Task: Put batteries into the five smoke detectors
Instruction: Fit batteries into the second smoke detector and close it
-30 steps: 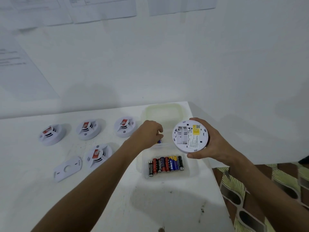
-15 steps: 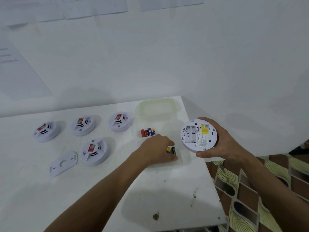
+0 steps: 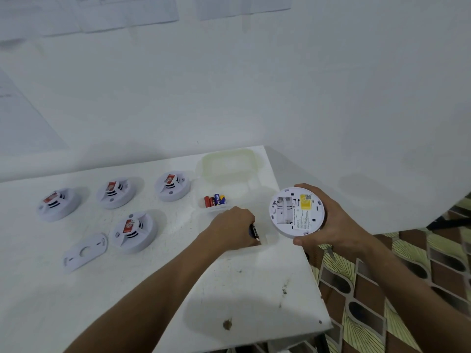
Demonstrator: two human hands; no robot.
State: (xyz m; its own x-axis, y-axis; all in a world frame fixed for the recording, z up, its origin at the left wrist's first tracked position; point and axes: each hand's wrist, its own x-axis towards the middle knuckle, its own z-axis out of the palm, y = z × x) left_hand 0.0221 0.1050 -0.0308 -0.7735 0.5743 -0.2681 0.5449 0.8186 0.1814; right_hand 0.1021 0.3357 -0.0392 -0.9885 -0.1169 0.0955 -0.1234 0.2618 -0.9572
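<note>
Dark battery [image 3: 253, 231] pinched in the left hand [image 3: 233, 229] fingers over the clear box [image 3: 265, 239], while the right hand [image 3: 328, 222] is wrapped around the open smoke detector [image 3: 297, 212] at three o'clock. I'd match polarity to the empty bay, seat the spring end first; four detectors [image 3: 132, 231] wait at nine o'clock

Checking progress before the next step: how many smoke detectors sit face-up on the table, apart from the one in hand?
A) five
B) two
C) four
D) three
C: three smoke detectors in the back row and one in front; the fifth detector is held in the right hand.
</note>
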